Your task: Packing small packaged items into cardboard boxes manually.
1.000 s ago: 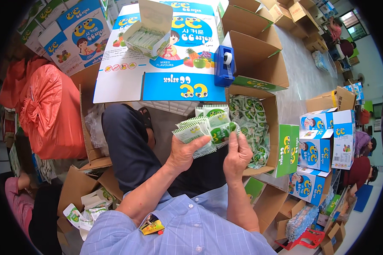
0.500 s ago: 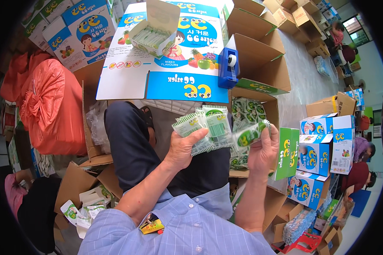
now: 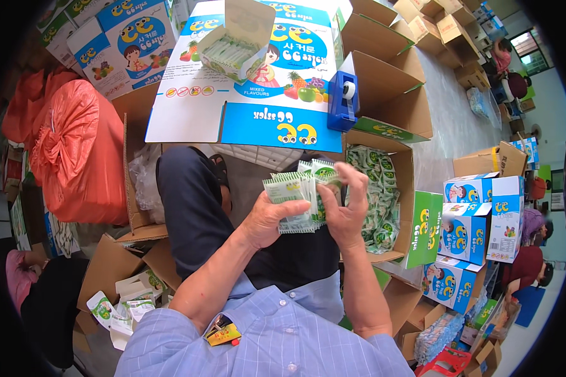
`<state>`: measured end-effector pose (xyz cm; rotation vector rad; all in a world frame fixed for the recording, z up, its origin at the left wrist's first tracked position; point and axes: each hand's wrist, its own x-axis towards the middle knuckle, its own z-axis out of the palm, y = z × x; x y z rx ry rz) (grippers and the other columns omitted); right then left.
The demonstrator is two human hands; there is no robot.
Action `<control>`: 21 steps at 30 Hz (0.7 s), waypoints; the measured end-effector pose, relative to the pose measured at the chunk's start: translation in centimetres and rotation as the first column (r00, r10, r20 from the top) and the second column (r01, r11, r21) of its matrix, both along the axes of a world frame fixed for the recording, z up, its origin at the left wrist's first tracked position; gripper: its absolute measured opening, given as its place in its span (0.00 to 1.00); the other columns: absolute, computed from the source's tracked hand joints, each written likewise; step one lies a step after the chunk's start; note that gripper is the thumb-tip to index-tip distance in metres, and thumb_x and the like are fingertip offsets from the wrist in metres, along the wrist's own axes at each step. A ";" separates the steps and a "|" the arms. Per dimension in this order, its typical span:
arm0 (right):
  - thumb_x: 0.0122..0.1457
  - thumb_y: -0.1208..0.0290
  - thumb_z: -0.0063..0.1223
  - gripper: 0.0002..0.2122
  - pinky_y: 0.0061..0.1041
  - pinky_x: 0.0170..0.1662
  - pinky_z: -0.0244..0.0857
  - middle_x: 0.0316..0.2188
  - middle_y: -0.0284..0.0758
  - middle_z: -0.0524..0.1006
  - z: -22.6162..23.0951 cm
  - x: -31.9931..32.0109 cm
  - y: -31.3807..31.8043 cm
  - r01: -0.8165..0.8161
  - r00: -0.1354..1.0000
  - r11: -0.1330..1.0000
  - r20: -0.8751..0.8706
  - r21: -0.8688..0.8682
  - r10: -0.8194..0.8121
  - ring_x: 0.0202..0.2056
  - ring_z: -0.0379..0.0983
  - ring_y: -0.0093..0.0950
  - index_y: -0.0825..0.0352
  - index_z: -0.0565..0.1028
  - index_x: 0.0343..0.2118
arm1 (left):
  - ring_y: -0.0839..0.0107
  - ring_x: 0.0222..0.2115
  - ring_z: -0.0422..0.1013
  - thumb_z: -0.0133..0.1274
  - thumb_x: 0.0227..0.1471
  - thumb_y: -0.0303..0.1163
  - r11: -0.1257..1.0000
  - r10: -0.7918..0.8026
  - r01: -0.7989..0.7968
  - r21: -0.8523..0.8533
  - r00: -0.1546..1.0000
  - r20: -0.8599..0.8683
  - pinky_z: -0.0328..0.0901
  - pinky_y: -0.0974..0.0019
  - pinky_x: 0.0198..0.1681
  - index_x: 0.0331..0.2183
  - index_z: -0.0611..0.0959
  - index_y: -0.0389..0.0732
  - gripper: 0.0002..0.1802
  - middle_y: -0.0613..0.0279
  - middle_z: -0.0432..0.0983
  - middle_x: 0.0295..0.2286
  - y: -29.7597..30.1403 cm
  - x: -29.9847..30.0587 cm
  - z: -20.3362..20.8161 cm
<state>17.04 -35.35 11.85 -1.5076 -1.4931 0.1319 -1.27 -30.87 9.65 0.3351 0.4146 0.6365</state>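
Over my lap, my left hand (image 3: 263, 220) is closed around a stack of small green-and-white sachets (image 3: 290, 188), its thumb lying across their front. From the right, my right hand (image 3: 346, 217) meets the stack and pinches a sachet (image 3: 324, 200) at its right edge with thumb and fingers. Those fingers partly cover that sachet. To the right of my knees stands an open carton (image 3: 407, 169) holding many loose sachets (image 3: 372, 195) of the same kind. Up on the printed cardboard surface (image 3: 188, 125), an open small box (image 3: 250, 25) has rows of sachets inside.
A blue tape dispenser (image 3: 343, 103) stands at the cardboard's right edge. Large red bags (image 3: 78, 151) sit on the left. An open carton of small white boxes (image 3: 132, 301) is at lower left. Printed cartons (image 3: 462, 229) are stacked at right; other people work beyond.
My right hand has moved left, bringing a sachet that was held apart up against the stack in my left hand. My left hand still grips the stack.
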 end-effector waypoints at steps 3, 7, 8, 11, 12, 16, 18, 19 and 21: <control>0.65 0.71 0.61 0.31 0.33 0.63 0.63 0.64 0.46 0.68 -0.6 -0.6 -0.2 -0.057 0.981 0.996 -0.188 -0.070 0.043 0.62 0.68 0.36 0.69 0.61 0.69 | 0.68 0.46 0.81 0.69 0.52 0.23 0.961 0.043 0.003 0.277 0.986 -0.161 0.75 0.62 0.52 0.57 0.79 0.37 0.30 0.57 0.83 0.48 -0.8 0.5 -0.1; 0.71 0.59 0.52 0.36 0.36 0.68 0.59 0.68 0.50 0.63 -0.2 -1.3 -0.7 -0.137 0.729 0.987 -0.683 -0.083 0.044 0.66 0.64 0.38 0.70 0.49 0.74 | 0.68 0.48 0.78 0.74 0.48 0.24 0.717 0.343 -0.030 0.697 0.885 -0.315 0.73 0.62 0.54 0.64 0.69 0.38 0.45 0.54 0.80 0.51 -2.4 1.6 0.0; 0.73 0.54 0.47 0.37 0.37 0.68 0.58 0.69 0.51 0.61 0.1 -1.4 -1.1 -0.141 0.691 0.988 -0.721 -0.062 0.053 0.66 0.64 0.37 0.70 0.46 0.74 | 0.67 0.50 0.77 0.75 0.46 0.24 0.584 0.474 -0.025 0.811 0.822 -0.317 0.72 0.61 0.55 0.66 0.65 0.38 0.51 0.53 0.79 0.53 -2.9 1.9 -0.1; 0.74 0.39 0.33 0.39 0.40 0.68 0.61 0.67 0.50 0.64 -0.1 -1.7 -2.6 -0.040 0.704 0.995 -0.709 -0.093 -0.038 0.65 0.65 0.39 0.70 0.49 0.74 | 0.60 0.53 0.76 0.78 0.42 0.26 0.423 0.527 -0.054 0.904 0.827 -0.197 0.71 0.59 0.56 0.70 0.56 0.36 0.62 0.48 0.76 0.54 -3.8 3.3 -0.5; 0.73 0.36 0.32 0.40 0.39 0.67 0.62 0.66 0.49 0.67 0.2 -1.7 -3.5 -0.040 0.590 0.994 -0.806 -0.102 -0.059 0.64 0.66 0.38 0.70 0.53 0.72 | 0.56 0.53 0.76 0.77 0.41 0.26 0.324 0.553 -0.142 0.935 0.830 -0.066 0.70 0.57 0.57 0.69 0.58 0.35 0.61 0.47 0.77 0.52 -4.0 3.7 -0.3; 0.71 0.31 0.31 0.41 0.37 0.68 0.59 0.60 0.44 0.73 0.4 -1.8 -6.0 -0.248 0.515 0.967 -0.854 -0.063 0.076 0.61 0.70 0.34 0.73 0.70 0.61 | 0.47 0.56 0.73 0.76 0.36 0.29 0.062 0.581 -0.030 0.998 0.814 -0.012 0.66 0.50 0.61 0.68 0.59 0.33 0.62 0.50 0.75 0.54 -4.0 3.2 -1.4; 0.73 0.36 0.32 0.37 0.36 0.68 0.59 0.59 0.44 0.75 0.4 -2.7 -6.6 -0.229 0.474 0.973 -0.877 -0.034 0.081 0.60 0.71 0.34 0.73 0.72 0.59 | 0.45 0.58 0.70 0.76 0.34 0.31 0.060 0.544 -0.021 0.998 0.839 -0.015 0.62 0.46 0.64 0.66 0.62 0.34 0.60 0.49 0.73 0.56 -4.0 2.8 -2.1; 0.73 0.36 0.32 0.37 0.36 0.68 0.59 0.59 0.44 0.75 0.4 -2.5 -6.7 -0.226 0.471 0.974 -0.879 -0.033 0.079 0.60 0.71 0.34 0.73 0.72 0.59 | 0.44 0.59 0.69 0.76 0.34 0.32 0.038 0.524 0.019 0.999 0.851 -0.036 0.61 0.45 0.65 0.65 0.63 0.35 0.59 0.48 0.72 0.56 -3.9 2.5 -2.2; 0.73 0.36 0.33 0.37 0.36 0.68 0.58 0.60 0.44 0.73 0.3 -1.9 -6.9 -0.110 0.716 0.983 -0.698 -0.146 -0.023 0.60 0.70 0.34 0.73 0.71 0.61 | 0.43 0.61 0.67 0.76 0.35 0.33 -0.010 0.487 0.096 0.995 0.870 -0.079 0.59 0.42 0.66 0.64 0.64 0.35 0.57 0.46 0.71 0.57 -3.7 2.0 -2.2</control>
